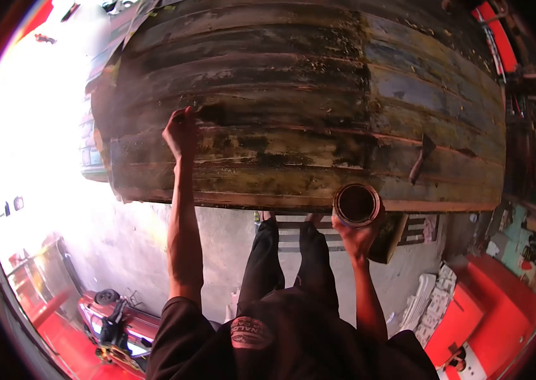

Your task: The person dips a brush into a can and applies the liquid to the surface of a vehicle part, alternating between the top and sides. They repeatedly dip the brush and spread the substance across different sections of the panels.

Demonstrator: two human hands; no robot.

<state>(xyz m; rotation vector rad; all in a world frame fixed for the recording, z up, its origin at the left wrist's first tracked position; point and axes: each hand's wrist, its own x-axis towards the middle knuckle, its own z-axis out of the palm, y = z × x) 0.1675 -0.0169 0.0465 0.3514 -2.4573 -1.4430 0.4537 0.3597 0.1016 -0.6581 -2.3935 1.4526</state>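
My left hand (181,134) is closed in a fist over the left part of a large ribbed panel (268,63). From its fingers a dark brush (210,114) points right, its head against the panel; the handle is hidden in the fist. Around it the surface is streaked dark brown and black over yellowish patches. My right hand (358,235) is wrapped round an open can (356,204) at the panel's near edge. Dark contents show inside the can. To the right, a scraper-like tool (421,158) with a wide dark blade lies on the panel.
A slatted pallet (293,239) and a box-like piece (389,239) are under the near edge. Behind me at the left is a red vehicle (125,323). Red cabinets (464,310) and a stack of pale parts (429,297) stand at the right. Bright daylight enters from the left.
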